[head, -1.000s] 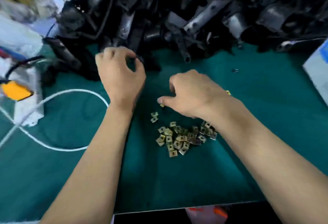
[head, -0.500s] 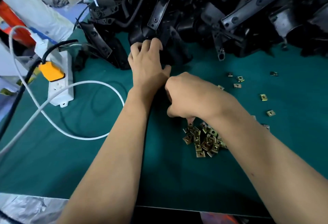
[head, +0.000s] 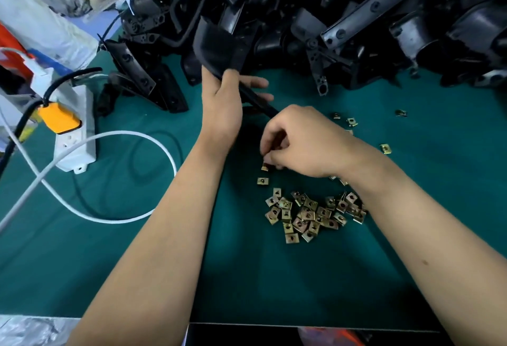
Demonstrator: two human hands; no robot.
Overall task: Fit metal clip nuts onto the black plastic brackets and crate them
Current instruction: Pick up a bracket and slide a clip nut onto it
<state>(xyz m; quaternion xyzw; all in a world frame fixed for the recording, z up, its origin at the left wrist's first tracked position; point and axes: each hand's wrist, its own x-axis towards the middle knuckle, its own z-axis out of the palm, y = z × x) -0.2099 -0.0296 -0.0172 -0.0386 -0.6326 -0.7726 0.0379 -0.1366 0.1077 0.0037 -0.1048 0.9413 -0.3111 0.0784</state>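
Where the dark green surface [head: 274, 277] meets the far edge, a big heap of black moulded plastic brackets [head: 343, 8] lies tangled, glossy in places, with round holes and curved flanges showing. From its near side I lift one black curved plastic bracket [head: 219, 46]; its broad ribbed end stands up above my left hand [head: 223, 104] and a narrow arm of it runs down and right toward my other hand. My left grip is curled round that bracket, thumb on the near face, fingertips [head: 258, 82] showing past its far side, palm turned edge-on to me.

A loose pile of small square brass-coloured metal clip nuts [head: 310, 214], each with a hole in the middle, lies on the surface just under my right forearm; a few strays [head: 385, 148] sit further right and beyond. My right hand [head: 304, 142] hovers low over the pile's far edge, knuckles up, fingers curled under. Its grip seems to pinch one single brass clip nut [head: 265, 166] at the fingertips, partly hidden.

At left a white power strip [head: 74, 137] with an orange plug [head: 59, 120] lies on the surface, a white cable [head: 115, 134] looping beside it.
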